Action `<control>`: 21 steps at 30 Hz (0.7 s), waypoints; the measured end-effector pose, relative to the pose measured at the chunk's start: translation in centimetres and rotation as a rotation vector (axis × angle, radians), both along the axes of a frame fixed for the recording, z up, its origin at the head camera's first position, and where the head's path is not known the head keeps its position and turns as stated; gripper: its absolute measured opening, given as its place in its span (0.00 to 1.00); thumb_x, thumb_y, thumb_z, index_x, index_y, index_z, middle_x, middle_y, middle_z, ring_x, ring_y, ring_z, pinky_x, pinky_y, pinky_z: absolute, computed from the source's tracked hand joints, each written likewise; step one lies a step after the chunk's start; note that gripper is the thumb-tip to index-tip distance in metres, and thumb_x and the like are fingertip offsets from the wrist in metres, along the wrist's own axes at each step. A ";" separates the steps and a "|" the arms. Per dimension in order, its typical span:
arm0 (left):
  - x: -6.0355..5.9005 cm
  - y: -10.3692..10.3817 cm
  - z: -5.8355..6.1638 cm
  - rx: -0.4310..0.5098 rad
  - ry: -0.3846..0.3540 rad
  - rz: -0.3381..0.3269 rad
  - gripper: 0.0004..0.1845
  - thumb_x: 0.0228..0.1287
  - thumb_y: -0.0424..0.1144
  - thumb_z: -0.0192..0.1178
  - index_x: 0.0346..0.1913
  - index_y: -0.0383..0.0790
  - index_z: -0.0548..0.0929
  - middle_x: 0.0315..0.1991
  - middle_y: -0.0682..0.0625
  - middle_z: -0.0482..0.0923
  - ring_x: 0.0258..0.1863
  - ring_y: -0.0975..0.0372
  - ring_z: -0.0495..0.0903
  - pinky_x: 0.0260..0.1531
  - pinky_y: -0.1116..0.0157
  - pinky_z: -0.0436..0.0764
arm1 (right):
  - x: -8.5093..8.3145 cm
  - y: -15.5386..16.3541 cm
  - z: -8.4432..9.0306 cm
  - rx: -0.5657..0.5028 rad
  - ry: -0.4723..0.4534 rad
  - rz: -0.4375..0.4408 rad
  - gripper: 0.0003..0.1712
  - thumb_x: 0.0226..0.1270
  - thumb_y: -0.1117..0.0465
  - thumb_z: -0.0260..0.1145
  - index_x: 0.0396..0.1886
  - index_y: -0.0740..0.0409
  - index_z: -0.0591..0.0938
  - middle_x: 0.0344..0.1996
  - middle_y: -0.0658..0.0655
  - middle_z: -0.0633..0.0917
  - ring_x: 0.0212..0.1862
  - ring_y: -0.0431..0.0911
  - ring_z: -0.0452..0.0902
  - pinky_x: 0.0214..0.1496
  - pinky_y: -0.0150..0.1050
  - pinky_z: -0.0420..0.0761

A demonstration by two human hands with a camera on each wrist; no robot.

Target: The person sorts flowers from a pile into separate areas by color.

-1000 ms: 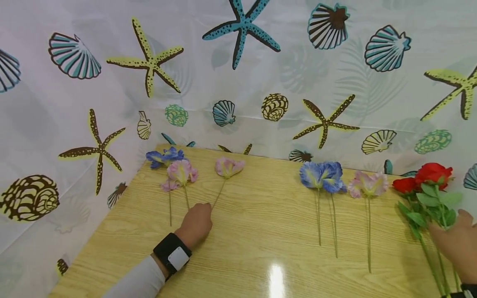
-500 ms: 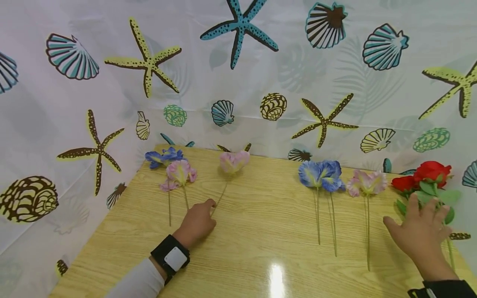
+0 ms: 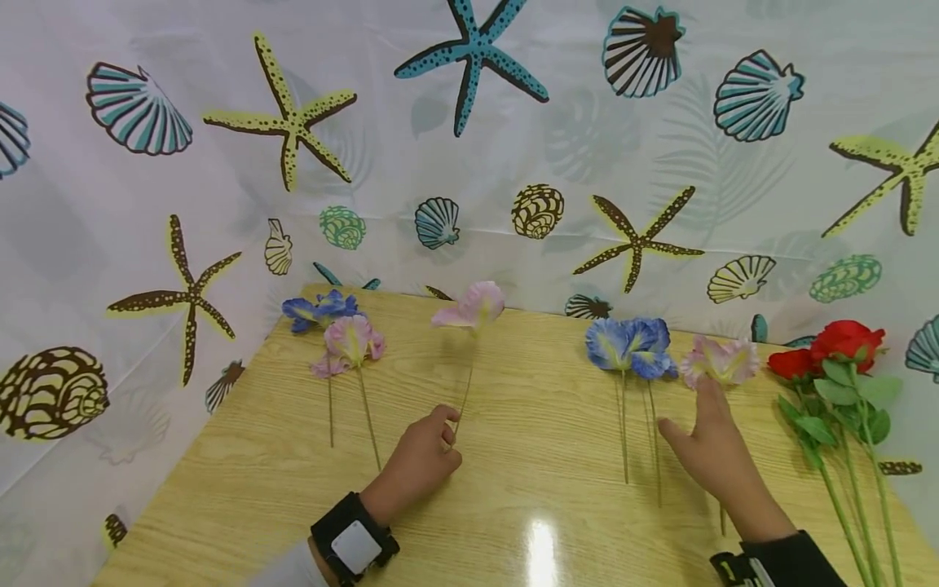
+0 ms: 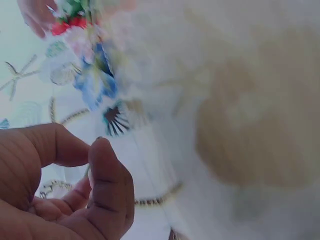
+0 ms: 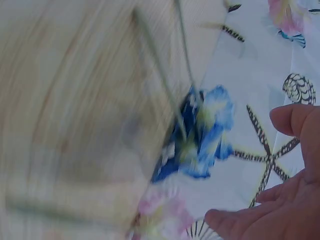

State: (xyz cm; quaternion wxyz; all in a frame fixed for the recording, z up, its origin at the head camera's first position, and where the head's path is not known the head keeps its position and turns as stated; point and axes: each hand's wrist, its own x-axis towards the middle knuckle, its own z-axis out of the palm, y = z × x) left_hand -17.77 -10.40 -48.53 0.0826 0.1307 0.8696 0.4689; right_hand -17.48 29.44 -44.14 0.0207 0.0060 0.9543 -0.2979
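Between thumb and fingers, my left hand (image 3: 418, 456) pinches the thin stem of a pink artificial flower (image 3: 477, 306), whose bloom is raised near the back edge. The left wrist view shows thumb and fingertip meeting at the stem. My right hand (image 3: 719, 456) is open with fingers spread, over the stem of another pink flower (image 3: 737, 363), hiding much of it. Just left of that hand lie two blue flowers (image 3: 631, 346), also seen in the right wrist view as blue blooms (image 5: 200, 135).
At the right edge of the wood-grain table (image 3: 528, 424) lie several red roses (image 3: 844, 346) with green leaves. A blue flower (image 3: 323, 308) and pink flowers (image 3: 354, 338) lie at the back left. A white curtain (image 3: 513, 147) printed with shells and starfish hangs behind.
My left hand has lifted the pink flower and moved it right, its stem now more upright. My right hand has left the roses and moved left over the pink flower.
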 end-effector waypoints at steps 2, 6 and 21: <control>0.7 0.6 0.1 0.047 -0.014 -0.014 0.25 0.57 0.23 0.55 0.60 0.30 0.72 0.37 0.42 0.75 0.16 0.66 0.64 0.18 0.70 0.63 | 0.0 -1.6 -0.3 -0.053 -0.002 0.027 0.54 0.77 0.45 0.56 0.77 0.67 0.32 0.74 0.78 0.39 0.72 0.76 0.42 0.62 0.73 0.58; 1.8 1.5 0.3 0.097 -0.029 -0.030 0.25 0.56 0.23 0.55 0.59 0.31 0.72 0.36 0.44 0.74 0.18 0.66 0.69 0.18 0.70 0.66 | 0.3 -5.1 -1.1 -0.167 0.052 0.065 0.47 0.77 0.49 0.57 0.79 0.67 0.43 0.73 0.75 0.54 0.69 0.70 0.60 0.61 0.63 0.70; 3.9 4.7 1.3 0.158 -0.066 -0.124 0.25 0.51 0.20 0.57 0.56 0.34 0.74 0.33 0.46 0.75 0.17 0.67 0.67 0.17 0.72 0.66 | 1.6 -16.6 -1.1 -0.608 0.112 0.034 0.22 0.74 0.64 0.61 0.65 0.56 0.74 0.51 0.56 0.81 0.46 0.46 0.83 0.44 0.36 0.83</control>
